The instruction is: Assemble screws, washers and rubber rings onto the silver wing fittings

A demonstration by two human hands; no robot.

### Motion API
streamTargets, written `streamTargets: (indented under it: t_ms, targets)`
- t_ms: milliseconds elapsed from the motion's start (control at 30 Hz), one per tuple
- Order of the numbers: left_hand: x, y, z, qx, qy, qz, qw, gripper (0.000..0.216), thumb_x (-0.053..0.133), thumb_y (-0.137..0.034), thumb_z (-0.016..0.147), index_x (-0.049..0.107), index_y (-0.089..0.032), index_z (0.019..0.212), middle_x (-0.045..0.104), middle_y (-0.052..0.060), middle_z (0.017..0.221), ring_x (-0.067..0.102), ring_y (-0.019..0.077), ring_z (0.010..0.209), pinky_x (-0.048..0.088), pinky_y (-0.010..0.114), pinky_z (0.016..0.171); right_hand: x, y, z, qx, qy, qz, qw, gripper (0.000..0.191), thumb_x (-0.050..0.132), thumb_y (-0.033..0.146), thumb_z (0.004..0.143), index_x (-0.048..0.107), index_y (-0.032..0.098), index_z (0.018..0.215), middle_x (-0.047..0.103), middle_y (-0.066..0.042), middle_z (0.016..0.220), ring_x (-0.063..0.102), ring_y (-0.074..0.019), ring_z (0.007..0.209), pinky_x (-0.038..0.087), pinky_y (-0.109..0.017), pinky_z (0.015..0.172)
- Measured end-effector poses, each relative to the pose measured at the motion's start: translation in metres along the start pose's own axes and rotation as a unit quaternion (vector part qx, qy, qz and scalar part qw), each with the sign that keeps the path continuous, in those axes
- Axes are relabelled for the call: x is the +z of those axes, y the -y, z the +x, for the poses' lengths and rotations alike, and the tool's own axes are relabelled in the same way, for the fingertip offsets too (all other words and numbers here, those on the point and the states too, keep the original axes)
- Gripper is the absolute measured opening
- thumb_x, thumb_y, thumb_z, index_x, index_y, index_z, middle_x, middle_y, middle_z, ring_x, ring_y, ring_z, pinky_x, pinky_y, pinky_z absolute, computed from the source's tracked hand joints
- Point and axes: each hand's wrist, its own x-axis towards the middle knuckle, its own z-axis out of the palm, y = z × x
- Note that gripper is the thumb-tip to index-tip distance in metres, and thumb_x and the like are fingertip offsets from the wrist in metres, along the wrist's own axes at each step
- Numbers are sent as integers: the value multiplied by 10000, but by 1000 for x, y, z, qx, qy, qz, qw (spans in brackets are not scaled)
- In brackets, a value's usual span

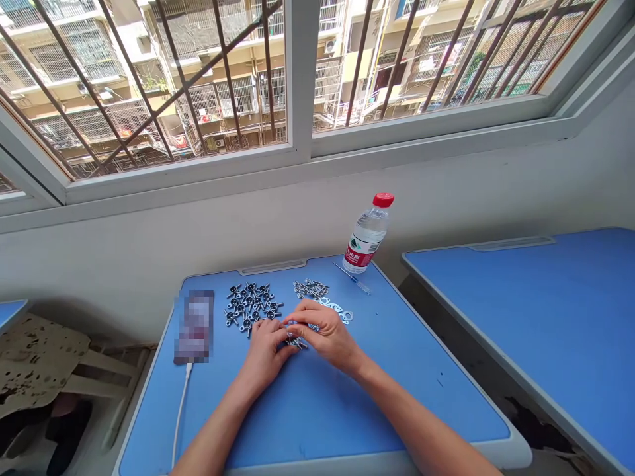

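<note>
Both of my hands meet over the middle of a blue desk point(317, 403). My left hand point(265, 350) and my right hand point(322, 329) are closed in pinches around a small metal part point(296, 342), seemingly a bolt with pieces on it. A cluster of dark metal fittings point(251, 305) lies just beyond my left hand. A pile of screws point(310, 288) and some flat washers point(337, 309) lie beyond my right hand.
A water bottle point(368, 235) with a red cap stands at the desk's far right corner, a pen point(352, 277) beside it. A phone point(194, 326) on a white cable lies at the left. Another blue desk point(536, 317) stands to the right, a window behind.
</note>
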Motion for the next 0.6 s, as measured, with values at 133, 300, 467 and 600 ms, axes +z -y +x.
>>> streamTargets:
  t_ms: [133,300,467,600]
  targets:
    - [-1,-1,0,-6,6,2,1000,88,660,-243,887,705,-272,958,677,17,1030,566,221,955,388,408,894,1,1,0,-1,-3,-3,1000,186,601,225,898,786,224,881,614,-31,723,577,-160,679,500,-285,642]
    - [0,-1,0,-6,3,-1,1000,101,650,-241,893,707,-280,967,679,20,1021,566,222,956,389,410,890,1,2,1,-6,-10,-1,1000,185,601,221,894,784,221,869,621,-30,716,584,-159,677,504,-282,641]
    - [0,-1,0,-4,0,-2,1000,91,680,-223,874,709,-264,950,681,18,1013,566,220,949,387,399,879,2,2,1,-6,-13,-5,1000,182,604,229,898,784,215,876,621,-29,710,585,-157,670,508,-279,637]
    - [0,0,0,-3,-1,-2,1000,81,670,-248,885,714,-275,947,679,17,1023,563,217,946,385,402,888,2,3,0,-4,-13,-11,1000,192,604,268,911,784,215,873,622,-31,712,582,-157,670,511,-281,637]
